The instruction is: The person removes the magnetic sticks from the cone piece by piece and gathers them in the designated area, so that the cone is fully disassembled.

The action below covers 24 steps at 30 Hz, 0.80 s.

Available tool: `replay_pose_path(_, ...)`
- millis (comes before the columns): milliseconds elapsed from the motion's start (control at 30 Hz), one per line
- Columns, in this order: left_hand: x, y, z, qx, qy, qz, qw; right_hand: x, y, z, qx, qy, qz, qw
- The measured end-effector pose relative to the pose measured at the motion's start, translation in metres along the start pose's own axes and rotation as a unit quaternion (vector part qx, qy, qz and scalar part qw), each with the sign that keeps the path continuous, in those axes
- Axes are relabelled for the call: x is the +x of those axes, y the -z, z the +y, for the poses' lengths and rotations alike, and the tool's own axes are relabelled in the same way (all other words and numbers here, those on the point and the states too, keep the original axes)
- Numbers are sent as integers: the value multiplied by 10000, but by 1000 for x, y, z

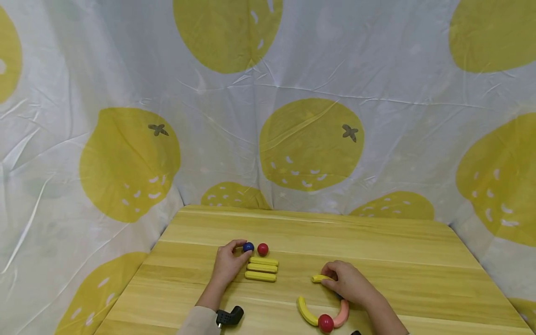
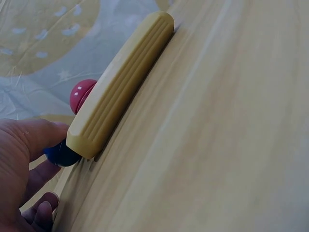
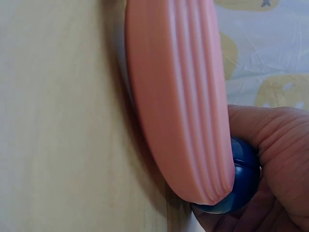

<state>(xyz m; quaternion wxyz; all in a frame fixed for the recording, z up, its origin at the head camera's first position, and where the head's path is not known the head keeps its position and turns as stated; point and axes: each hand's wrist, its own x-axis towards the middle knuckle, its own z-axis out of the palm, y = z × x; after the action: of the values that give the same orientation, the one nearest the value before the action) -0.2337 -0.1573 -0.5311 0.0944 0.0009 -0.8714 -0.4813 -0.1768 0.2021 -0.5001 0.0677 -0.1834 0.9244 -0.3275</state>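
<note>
My left hand (image 1: 227, 266) pinches a blue ball (image 1: 249, 247) between thumb and fingers, just left of a red ball (image 1: 263, 249). In the left wrist view, that blue ball (image 2: 63, 153) is partly hidden by a straight yellow rod (image 2: 123, 79). My right hand (image 1: 351, 282) has its thumb and fingers around a curved yellow rod (image 1: 318, 278), hiding its right end. Under this hand sits a second blue ball (image 3: 245, 166), at the end of a curved pink rod (image 3: 181, 106). The pink rod meets a red ball (image 1: 325, 323), with another curved yellow rod (image 1: 307, 312) on its left.
Three straight yellow rods, such as the nearest rod (image 1: 260, 276), lie stacked in rows between the hands. The wooden table (image 1: 418, 260) ends at a fruit-print cloth (image 1: 226, 139) behind. A black wrist device (image 1: 230, 316) sits by the left sleeve.
</note>
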Motion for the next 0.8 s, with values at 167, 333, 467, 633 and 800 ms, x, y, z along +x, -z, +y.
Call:
replay_pose_path(167,0,0,0,-62,-5,0,10000,0,0,0,20,18,-1,10000)
replay_pose_path(333,1,0,-1,-30,-102,11,9999,0,0,-1,12,6,-6,10000)
replay_pose_path(467,1,-1,-3,63,-273,37,9996,0,0,-1,2,-7,17,10000)
replay_pose_path(633,1,-1,-4,121,-344,50,9993,0,-1,-1,17,-6,21,10000)
replay_pose_path(800,1,-1,-3,114,-313,69,9994,0,-1,1,56,18,-5,10000)
